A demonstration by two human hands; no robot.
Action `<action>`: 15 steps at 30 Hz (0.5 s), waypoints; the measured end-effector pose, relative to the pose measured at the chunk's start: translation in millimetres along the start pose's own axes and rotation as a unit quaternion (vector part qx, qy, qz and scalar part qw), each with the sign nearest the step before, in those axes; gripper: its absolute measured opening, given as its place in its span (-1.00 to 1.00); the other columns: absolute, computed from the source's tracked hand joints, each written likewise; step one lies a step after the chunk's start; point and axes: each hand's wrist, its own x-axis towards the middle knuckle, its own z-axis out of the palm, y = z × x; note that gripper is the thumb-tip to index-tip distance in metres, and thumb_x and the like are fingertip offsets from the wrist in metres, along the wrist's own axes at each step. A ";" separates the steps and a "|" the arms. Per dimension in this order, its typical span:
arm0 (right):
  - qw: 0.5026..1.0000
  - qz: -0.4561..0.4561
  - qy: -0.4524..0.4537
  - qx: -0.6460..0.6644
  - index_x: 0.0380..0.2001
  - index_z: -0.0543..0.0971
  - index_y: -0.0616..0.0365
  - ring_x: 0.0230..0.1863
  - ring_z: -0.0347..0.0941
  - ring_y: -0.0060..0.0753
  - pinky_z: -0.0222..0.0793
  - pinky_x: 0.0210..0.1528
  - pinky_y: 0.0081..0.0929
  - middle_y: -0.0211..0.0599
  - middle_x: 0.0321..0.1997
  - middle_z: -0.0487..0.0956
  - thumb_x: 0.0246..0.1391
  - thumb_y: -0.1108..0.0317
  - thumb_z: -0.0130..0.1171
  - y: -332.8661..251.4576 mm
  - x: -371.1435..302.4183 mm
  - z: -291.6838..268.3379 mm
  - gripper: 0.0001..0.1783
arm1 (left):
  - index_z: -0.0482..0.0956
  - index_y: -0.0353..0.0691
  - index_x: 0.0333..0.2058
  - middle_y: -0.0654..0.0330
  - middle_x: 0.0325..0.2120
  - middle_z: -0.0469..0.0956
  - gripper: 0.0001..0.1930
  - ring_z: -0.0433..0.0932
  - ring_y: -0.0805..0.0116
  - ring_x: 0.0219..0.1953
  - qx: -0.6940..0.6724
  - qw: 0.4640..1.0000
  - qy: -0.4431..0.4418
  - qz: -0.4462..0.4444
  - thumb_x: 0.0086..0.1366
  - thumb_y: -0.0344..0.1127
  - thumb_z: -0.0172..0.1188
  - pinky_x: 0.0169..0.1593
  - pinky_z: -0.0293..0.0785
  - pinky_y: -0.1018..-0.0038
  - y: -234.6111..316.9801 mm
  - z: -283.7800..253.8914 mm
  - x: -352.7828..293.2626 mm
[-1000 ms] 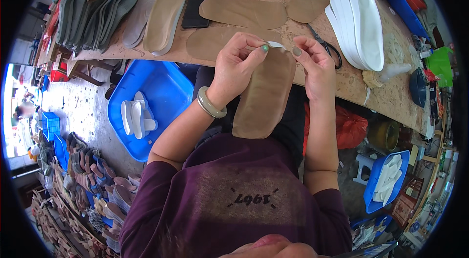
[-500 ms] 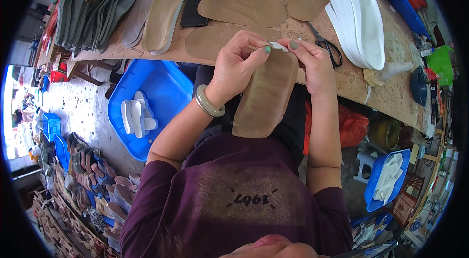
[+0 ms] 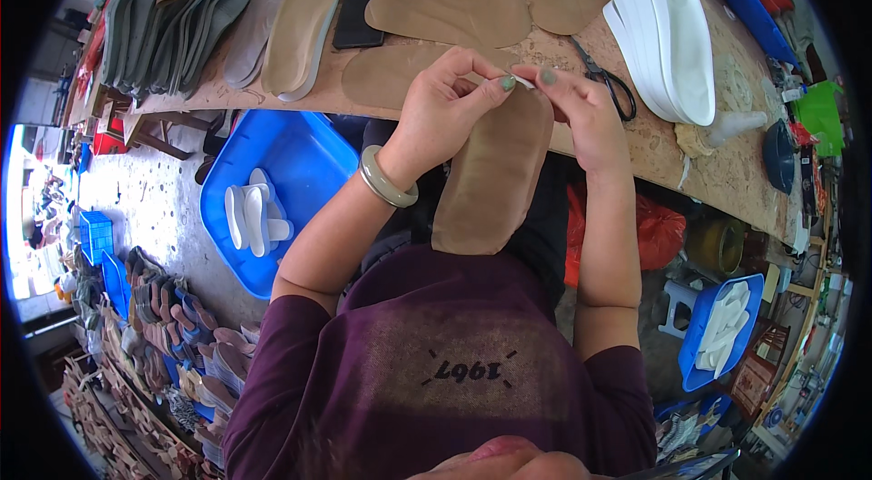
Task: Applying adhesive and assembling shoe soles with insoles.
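A brown insole-shaped piece (image 3: 495, 176) hangs from my fingers over my lap, its wide lower end toward me. My left hand (image 3: 450, 108) pinches its far end between thumb and forefinger. Close beside it, my right hand (image 3: 589, 121) grips the far right corner of the same piece, thumb on top. A narrow white edge (image 3: 524, 82) shows between the two thumbs; whether it is an insole under the brown layer is hidden. Just beyond my hands, flat brown insole covers (image 3: 450, 15) lie on the wooden table (image 3: 300, 108).
Black scissors (image 3: 604, 76) and a stack of white insoles (image 3: 668, 44) lie to the right. A black phone (image 3: 365, 8), a brown-topped insole (image 3: 300, 35) and several grey insoles (image 3: 173, 30) are at the left. A blue tub (image 3: 313, 153) with white insoles stands below the table.
My left thumb has shifted slightly right, closer to my right thumb, and less of the white edge shows. Both hands still hold the brown piece.
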 end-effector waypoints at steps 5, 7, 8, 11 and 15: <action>0.991 -0.101 0.039 -0.081 -0.06 0.57 0.32 -0.19 0.52 -0.60 0.41 -0.07 -0.63 -0.34 -0.22 0.63 0.03 0.52 0.25 10.9 -5.2 12.4 -0.65 | 0.54 -0.30 -0.29 0.32 -0.33 0.52 -0.88 0.52 0.63 -0.34 0.022 0.999 -0.028 -0.007 0.28 -0.37 0.21 -0.27 0.42 0.68 2.4 -0.6 0.0; 0.989 -0.111 0.046 -0.083 -0.08 0.57 0.32 -0.18 0.52 -0.60 0.41 -0.07 -0.63 -0.33 -0.21 0.63 0.03 0.53 0.23 19.1 -2.7 14.7 -0.67 | 0.53 -0.29 -0.24 0.31 -0.34 0.59 -0.88 0.53 0.64 -0.28 0.043 0.998 -0.036 -0.017 0.31 -0.37 0.19 -0.19 0.43 0.70 1.1 -1.7 1.1; 0.988 -0.121 0.052 -0.084 -0.10 0.58 0.33 -0.17 0.52 -0.59 0.42 -0.07 -0.64 -0.32 -0.20 0.63 0.03 0.55 0.22 21.0 -1.9 15.8 -0.69 | 0.53 -0.29 -0.24 0.31 -0.35 0.58 -0.87 0.52 0.65 -0.29 0.031 0.998 -0.035 -0.030 0.32 -0.37 0.18 -0.20 0.42 0.71 0.3 -1.6 2.2; 0.987 -0.112 0.064 -0.093 -0.10 0.58 0.32 -0.16 0.51 -0.60 0.41 -0.07 -0.64 -0.33 -0.19 0.63 0.04 0.55 0.22 21.8 -0.7 19.4 -0.70 | 0.53 -0.30 -0.24 0.32 -0.37 0.58 -0.87 0.50 0.67 -0.32 0.026 0.998 -0.030 -0.057 0.32 -0.36 0.18 -0.24 0.40 0.73 -1.4 -3.6 4.0; 0.994 -0.093 0.018 -0.049 -0.05 0.55 0.31 -0.13 0.50 -0.60 0.40 -0.05 -0.64 -0.34 -0.16 0.61 0.05 0.55 0.21 27.0 4.9 7.6 -0.65 | 0.52 -0.30 -0.22 0.34 -0.42 0.57 -0.84 0.48 0.68 -0.36 0.047 0.997 -0.026 -0.058 0.31 -0.34 0.19 -0.29 0.37 0.72 -3.9 -5.8 3.6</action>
